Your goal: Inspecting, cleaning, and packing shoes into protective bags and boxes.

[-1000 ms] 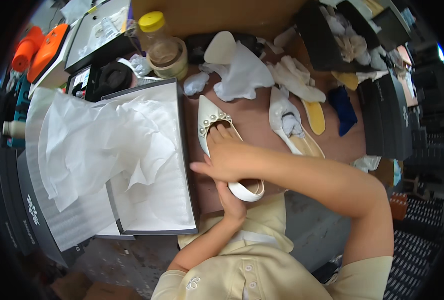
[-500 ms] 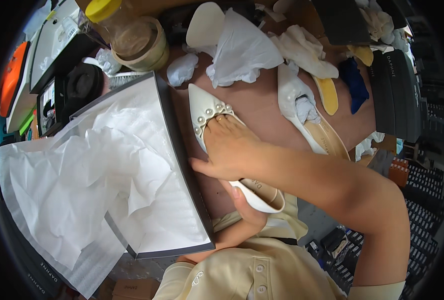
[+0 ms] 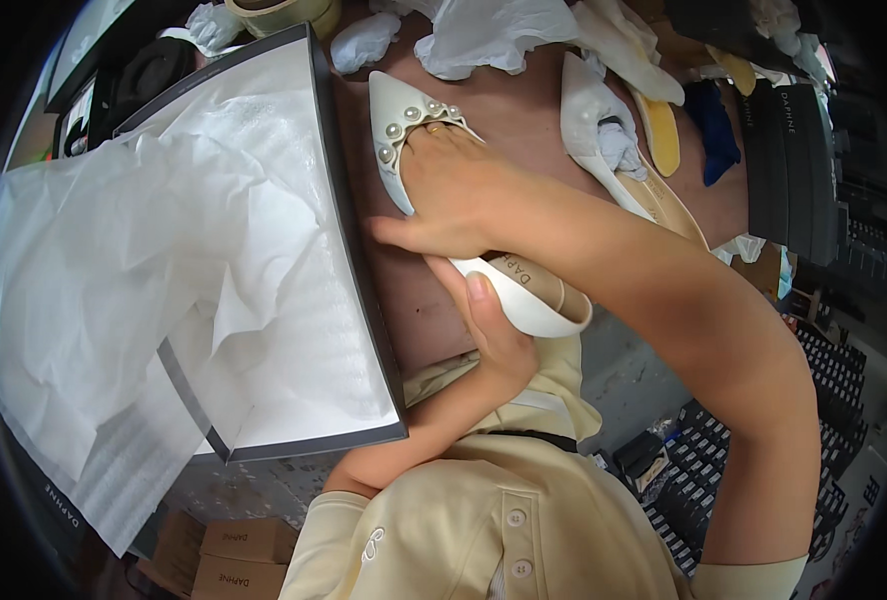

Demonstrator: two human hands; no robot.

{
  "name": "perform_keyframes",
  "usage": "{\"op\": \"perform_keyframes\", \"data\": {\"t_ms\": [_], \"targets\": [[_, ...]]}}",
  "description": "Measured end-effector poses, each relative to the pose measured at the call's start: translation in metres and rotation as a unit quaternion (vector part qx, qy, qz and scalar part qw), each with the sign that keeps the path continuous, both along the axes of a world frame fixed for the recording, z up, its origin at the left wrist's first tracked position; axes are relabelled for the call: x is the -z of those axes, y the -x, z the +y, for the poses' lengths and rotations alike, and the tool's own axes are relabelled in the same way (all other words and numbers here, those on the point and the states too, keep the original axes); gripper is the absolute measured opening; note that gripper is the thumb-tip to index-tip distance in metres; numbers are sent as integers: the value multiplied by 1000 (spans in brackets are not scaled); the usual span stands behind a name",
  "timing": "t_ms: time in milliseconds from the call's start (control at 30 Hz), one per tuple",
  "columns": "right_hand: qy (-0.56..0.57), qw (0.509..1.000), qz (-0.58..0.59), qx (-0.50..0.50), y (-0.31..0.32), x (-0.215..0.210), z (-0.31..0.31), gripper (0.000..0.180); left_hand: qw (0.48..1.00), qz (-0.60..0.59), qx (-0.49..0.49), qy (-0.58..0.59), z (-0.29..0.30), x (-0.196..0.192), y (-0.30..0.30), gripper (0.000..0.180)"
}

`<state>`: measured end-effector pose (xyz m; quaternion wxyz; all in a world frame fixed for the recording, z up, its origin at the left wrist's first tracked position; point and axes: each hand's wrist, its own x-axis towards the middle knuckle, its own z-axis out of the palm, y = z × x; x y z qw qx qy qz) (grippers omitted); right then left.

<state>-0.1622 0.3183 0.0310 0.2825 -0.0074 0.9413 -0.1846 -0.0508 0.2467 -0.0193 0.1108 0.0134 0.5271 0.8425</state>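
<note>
A white pointed flat shoe [image 3: 540, 309] with a row of pearl beads across its front is held at a slant above the brown table. My left hand [image 3: 494, 325] grips it from below near the heel, thumb along the outer side. Into its toe reaches my right hand [image 3: 454, 190], with the thumb stretched outside and the fingertips hidden in the shoe. To the right lies a matching white shoe [image 3: 592, 118] with crumpled paper inside. An opened shoebox [image 3: 354, 230] lined with white tissue paper [image 3: 164, 240] stands close by on the left.
Crumpled white paper [image 3: 494, 30], a yellow insole-shaped piece [image 3: 664, 135] and a dark blue cloth-like piece [image 3: 714, 130] lie at the back. Black boxes [image 3: 809, 170] stand at the right. Tape rolls [image 3: 282, 17] sit at the far left. Brown cartons [image 3: 239, 575] are below on the floor.
The view has tilted down, so the table things sit higher in the picture. The shoe's heel has swung slightly right; my right hand's fingers remain in its toe, my left hand still grips it.
</note>
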Motion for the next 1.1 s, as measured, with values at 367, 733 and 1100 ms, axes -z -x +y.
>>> {"op": "perform_keyframes", "data": {"t_ms": [367, 733, 1100], "targets": [[-66, 996, -30, -45, 9, -6, -11, 80, 995, -35, -80, -57, 4, -4, 8, 53], [234, 968, 83, 35, -48, -106, 50, 34, 997, -28, -30, 60, -17, -3, 2, 61], [-134, 942, 305, -34, -84, -40, 156, 37, 981, 36, 191, 15, 58, -28, -47, 89]]}}
